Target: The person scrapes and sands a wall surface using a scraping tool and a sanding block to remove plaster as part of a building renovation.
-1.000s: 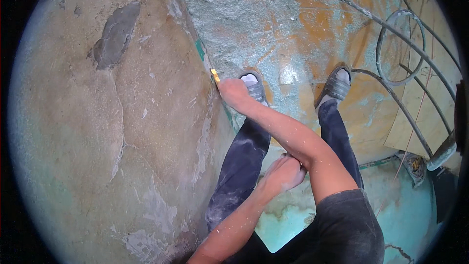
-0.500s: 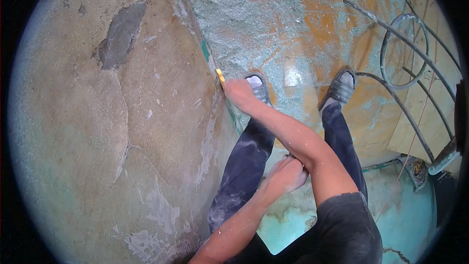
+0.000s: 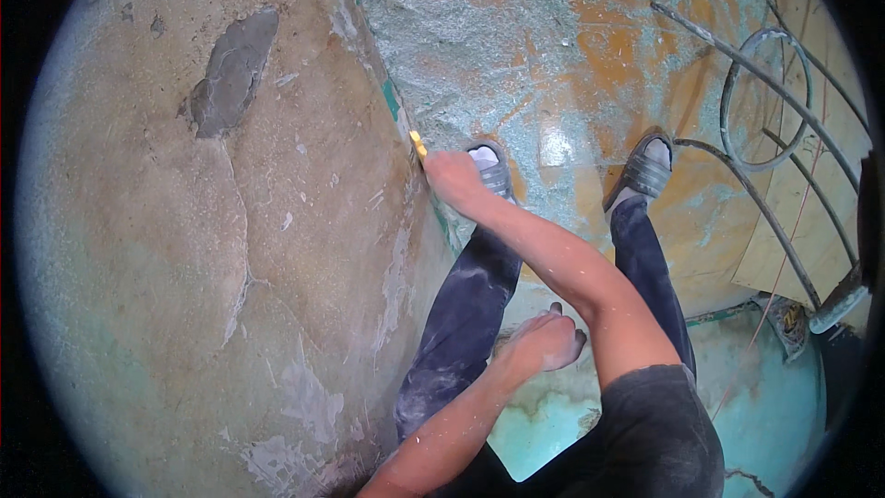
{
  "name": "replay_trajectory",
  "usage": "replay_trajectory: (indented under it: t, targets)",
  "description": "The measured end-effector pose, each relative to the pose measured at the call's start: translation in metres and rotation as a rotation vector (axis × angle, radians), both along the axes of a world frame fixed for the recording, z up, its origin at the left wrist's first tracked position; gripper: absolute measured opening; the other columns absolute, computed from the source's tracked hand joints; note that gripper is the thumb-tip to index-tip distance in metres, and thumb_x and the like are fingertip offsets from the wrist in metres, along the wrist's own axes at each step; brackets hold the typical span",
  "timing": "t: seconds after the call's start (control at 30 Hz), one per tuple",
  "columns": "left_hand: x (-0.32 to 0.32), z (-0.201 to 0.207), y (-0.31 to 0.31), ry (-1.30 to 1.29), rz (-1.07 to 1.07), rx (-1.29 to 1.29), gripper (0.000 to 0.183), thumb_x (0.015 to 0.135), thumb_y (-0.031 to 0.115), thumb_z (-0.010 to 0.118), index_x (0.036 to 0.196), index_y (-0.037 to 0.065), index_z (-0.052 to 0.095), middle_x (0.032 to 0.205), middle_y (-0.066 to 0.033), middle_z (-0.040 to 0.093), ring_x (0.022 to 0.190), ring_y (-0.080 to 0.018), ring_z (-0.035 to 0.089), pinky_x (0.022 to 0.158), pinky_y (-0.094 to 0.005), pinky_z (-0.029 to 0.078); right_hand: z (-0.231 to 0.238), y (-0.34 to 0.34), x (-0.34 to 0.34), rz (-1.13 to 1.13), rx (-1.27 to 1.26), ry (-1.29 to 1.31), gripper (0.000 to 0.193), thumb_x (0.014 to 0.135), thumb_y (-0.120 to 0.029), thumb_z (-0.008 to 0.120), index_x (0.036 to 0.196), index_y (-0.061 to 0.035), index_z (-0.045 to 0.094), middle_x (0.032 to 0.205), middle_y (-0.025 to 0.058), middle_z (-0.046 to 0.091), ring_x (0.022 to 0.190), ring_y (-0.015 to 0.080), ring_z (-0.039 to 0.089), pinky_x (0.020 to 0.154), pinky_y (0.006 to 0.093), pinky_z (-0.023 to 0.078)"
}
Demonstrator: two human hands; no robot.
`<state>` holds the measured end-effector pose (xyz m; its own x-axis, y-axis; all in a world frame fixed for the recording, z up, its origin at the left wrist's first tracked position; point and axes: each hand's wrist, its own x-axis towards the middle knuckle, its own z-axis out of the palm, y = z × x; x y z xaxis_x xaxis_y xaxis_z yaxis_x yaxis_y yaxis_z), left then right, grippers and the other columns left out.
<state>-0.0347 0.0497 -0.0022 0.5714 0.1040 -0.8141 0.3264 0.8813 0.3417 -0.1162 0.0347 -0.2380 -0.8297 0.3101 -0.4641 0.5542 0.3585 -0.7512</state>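
My right arm reaches across to the left, and my right hand (image 3: 452,181) is closed around a slim yellow tool (image 3: 418,144). Its yellow end shows past my knuckles, at the seam where the stained wall (image 3: 304,221) meets the floor; its kind and working end are hidden. Closer to my body, my left hand (image 3: 544,343) is curled into a loose fist below my right forearm, a little apart from it. Its fingers look dusty and dark at the tips. Whatever is inside it, if anything, cannot be made out.
Orange-brown sheeting (image 3: 627,55) covered with pale green debris spreads over the floor under my sandals. At the right, dark hoses (image 3: 784,92) curve and loop over a pale board (image 3: 779,249). A small bag (image 3: 790,325) lies by the board. Green floor (image 3: 553,424) shows beneath me.
My left hand has come away slightly from my right forearm, which it seemed to touch. My right hand stays at the seam with the yellow tool. The view has shifted slightly.
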Motion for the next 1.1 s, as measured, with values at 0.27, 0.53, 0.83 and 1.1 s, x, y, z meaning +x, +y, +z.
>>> replay_trajectory:
  t: [0.27, 0.53, 0.83, 1.1]
  targets:
    - [-0.006, -0.002, 0.001, 0.009, 0.057, 0.000, 0.044, 0.090, 0.026, 0.040, 0.085, -0.010, 0.064, 0.105, -0.0337, 0.058, 0.098, -0.0431, 0.059, 0.091, -0.0480, 0.043, 0.002, 0.014, -0.018, 0.023, 0.029, 0.001, 0.012, 0.076, -0.011, 0.057, 0.071, -0.0037, 0.066, 0.071, 0.0136, 0.064, 0.064, 0.0295, 0.066, 0.053, 0.0426, 0.051]
    - [-0.013, 0.001, 0.002, 0.023, 0.071, -0.006, 0.045, 0.091, 0.027, 0.038, 0.088, -0.010, 0.064, 0.115, -0.0371, 0.051, 0.103, -0.0449, 0.056, 0.095, -0.0471, 0.041, 0.015, 0.021, -0.013, 0.097, -0.003, 0.038, 0.012, 0.076, -0.012, 0.057, 0.071, -0.0044, 0.066, 0.070, 0.0142, 0.064, 0.064, 0.0307, 0.065, 0.054, 0.0430, 0.051]
    - [-0.014, -0.002, 0.007, 0.068, 0.064, 0.043, 0.042, 0.090, 0.024, 0.041, 0.089, -0.012, 0.063, 0.107, -0.0362, 0.053, 0.096, -0.0463, 0.057, 0.092, -0.0482, 0.042, 0.004, 0.028, -0.009, 0.024, 0.021, 0.070, 0.012, 0.077, -0.012, 0.056, 0.074, -0.0015, 0.059, 0.066, 0.0152, 0.062, 0.063, 0.0325, 0.063, 0.056, 0.0447, 0.049]
    - [-0.011, -0.002, 0.010, 0.059, 0.076, 0.017, 0.040, 0.089, 0.023, 0.044, 0.087, -0.012, 0.062, 0.109, -0.0359, 0.053, 0.097, -0.0450, 0.057, 0.090, -0.0486, 0.043, -0.005, 0.042, -0.023, -0.031, 0.088, 0.015, 0.011, 0.075, -0.010, 0.057, 0.073, -0.0033, 0.065, 0.068, 0.0127, 0.064, 0.064, 0.0283, 0.066, 0.053, 0.0423, 0.050]
